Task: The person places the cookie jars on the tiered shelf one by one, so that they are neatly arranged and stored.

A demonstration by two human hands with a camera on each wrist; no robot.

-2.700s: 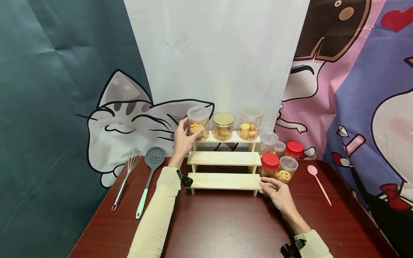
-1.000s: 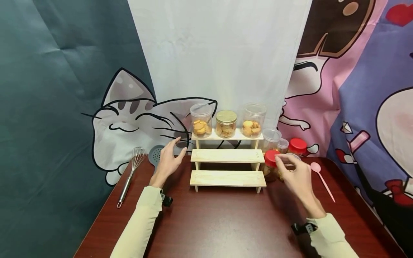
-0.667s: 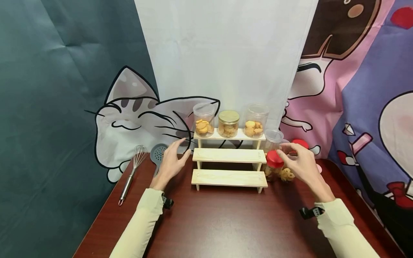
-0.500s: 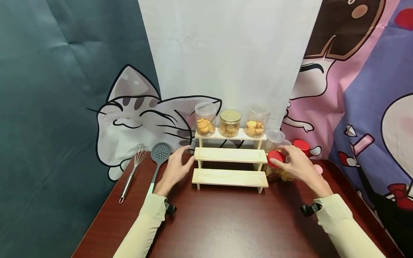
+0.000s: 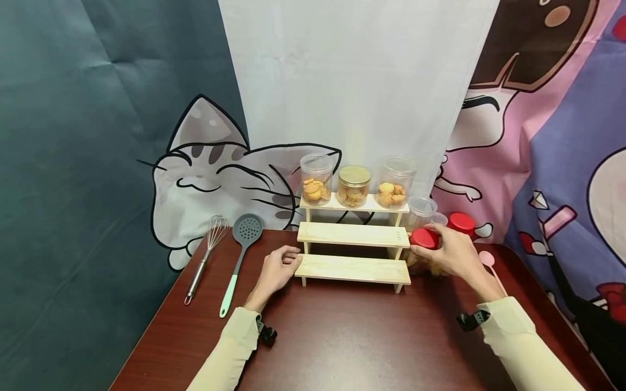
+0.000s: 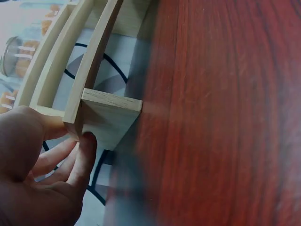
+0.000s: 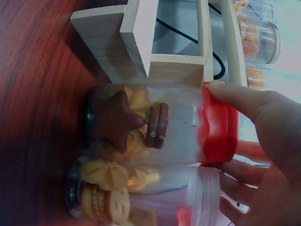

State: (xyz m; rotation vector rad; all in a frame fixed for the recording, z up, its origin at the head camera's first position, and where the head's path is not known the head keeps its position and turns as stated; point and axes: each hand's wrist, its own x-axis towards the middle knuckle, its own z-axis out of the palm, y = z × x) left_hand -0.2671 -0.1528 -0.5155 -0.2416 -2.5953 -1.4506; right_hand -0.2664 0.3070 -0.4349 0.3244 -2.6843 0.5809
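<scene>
A three-tier wooden display shelf (image 5: 352,234) stands on the table. My left hand (image 5: 276,271) pinches the left end of its lowest board, thumb and fingers around the board's end in the left wrist view. To the right of the shelf, my right hand (image 5: 462,255) grips the red lid of a clear cookie jar (image 7: 174,122) from above. Star-shaped chocolate and pale cookies show inside that jar, which stands upright beside the shelf's end. Along the top tier sit a clear-lidded jar (image 5: 317,182), a gold-lidded jar (image 5: 354,187) and another clear-lidded jar (image 5: 396,182), all with cookies.
Close behind and beside the gripped jar are a clear jar (image 7: 197,188), a tall clear jar (image 5: 421,209) and another red-lidded jar (image 5: 461,222). A whisk (image 5: 207,258) and a skimmer (image 5: 239,266) lie left. A pink spoon (image 5: 486,258) lies right.
My left hand has left the top-tier jar and come down to the lowest board's left end. My right hand has gone from that board's right end to the red-lidded jar.
</scene>
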